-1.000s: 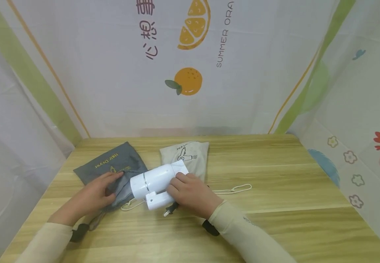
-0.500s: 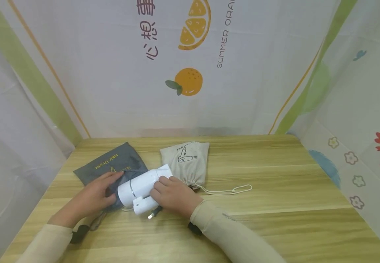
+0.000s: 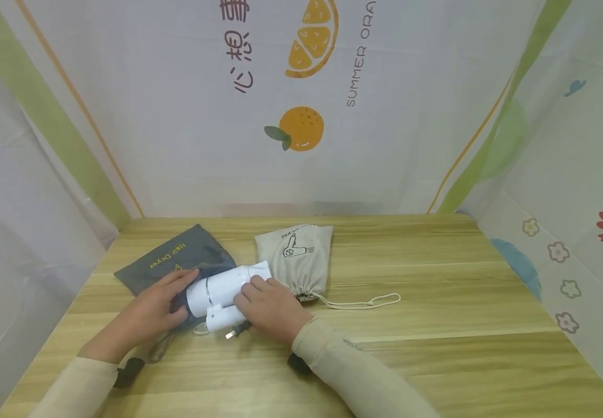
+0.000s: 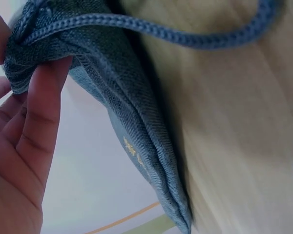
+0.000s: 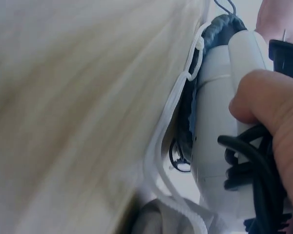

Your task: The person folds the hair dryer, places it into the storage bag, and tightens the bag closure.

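Note:
A white folding hair dryer (image 3: pixel 217 293) lies slanted in my right hand (image 3: pixel 275 310), which grips it by the handle and nozzle end. Black bundled cord (image 5: pixel 263 180) shows under the right thumb, and a plug (image 3: pixel 235 331) sticks out below. My left hand (image 3: pixel 144 316) pinches the mouth edge of a dark grey drawstring bag (image 3: pixel 168 261) printed "Hair Dryer", thumb and fingers on either side of the cloth (image 4: pixel 83 34). The dryer's wide end meets the bag's mouth; how far it reaches inside is hidden. The bag's cord (image 4: pixel 185 36) hangs loose.
A beige drawstring bag (image 3: pixel 301 261) with a hair dryer print lies behind the right hand. Its pale cord (image 3: pixel 369 302) trails to the right over the wooden table (image 3: pixel 437 302). Printed white curtains (image 3: pixel 186 145) stand around the table's back and sides.
My right hand has carried the hair dryer leftward to the grey bag's mouth, uncovering more of the beige bag. The left hand has kept nearly the same place on the grey bag.

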Tool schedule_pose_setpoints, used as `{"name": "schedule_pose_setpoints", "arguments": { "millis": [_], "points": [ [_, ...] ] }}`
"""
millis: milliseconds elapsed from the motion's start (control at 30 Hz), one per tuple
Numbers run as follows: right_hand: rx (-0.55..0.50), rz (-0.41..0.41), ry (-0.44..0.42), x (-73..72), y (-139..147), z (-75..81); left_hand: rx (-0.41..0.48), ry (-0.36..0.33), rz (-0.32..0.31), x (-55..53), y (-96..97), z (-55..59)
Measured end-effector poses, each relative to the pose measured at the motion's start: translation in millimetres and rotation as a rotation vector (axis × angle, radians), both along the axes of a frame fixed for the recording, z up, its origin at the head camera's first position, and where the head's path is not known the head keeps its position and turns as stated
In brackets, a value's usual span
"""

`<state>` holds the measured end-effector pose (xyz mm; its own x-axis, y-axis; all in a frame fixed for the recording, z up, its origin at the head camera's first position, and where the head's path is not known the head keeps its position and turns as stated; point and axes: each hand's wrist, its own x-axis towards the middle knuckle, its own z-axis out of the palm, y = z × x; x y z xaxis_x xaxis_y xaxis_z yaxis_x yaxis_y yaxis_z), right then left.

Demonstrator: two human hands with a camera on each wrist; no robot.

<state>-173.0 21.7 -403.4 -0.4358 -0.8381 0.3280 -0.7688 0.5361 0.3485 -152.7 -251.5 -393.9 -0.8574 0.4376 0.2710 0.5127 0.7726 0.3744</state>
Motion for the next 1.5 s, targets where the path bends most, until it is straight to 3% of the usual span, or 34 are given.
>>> {"name": "schedule_pose_setpoints", "arguments": {
  "millis": [267, 633, 933, 1233, 1500],
  "points": [
    [-0.049, -0.056, -0.017, 3.5, -7.0, 0.5, 0.012, -0.007, 0.001, 2.1, 5.4, 8.3],
    [-0.103, -0.177, -0.067, 7.4, -21.7, 0.8, -0.014, 0.094, -0.004, 2.5, 11.2, 8.9],
    [-0.108, -0.269, -0.113, 9.4, -35.1, 3.8, 0.021, 0.098, -0.03, 4.4, 17.0, 7.9],
    [-0.139, -0.338, -0.102, 6.9, -47.2, -2.2, 0.029, 0.054, -0.07, 6.3, 25.0, 6.4],
    [-0.172, -0.378, -0.1, 7.4, -58.4, -6.4, 0.059, 0.095, -0.092, 8.4, 28.7, 5.7]
  ]
}}
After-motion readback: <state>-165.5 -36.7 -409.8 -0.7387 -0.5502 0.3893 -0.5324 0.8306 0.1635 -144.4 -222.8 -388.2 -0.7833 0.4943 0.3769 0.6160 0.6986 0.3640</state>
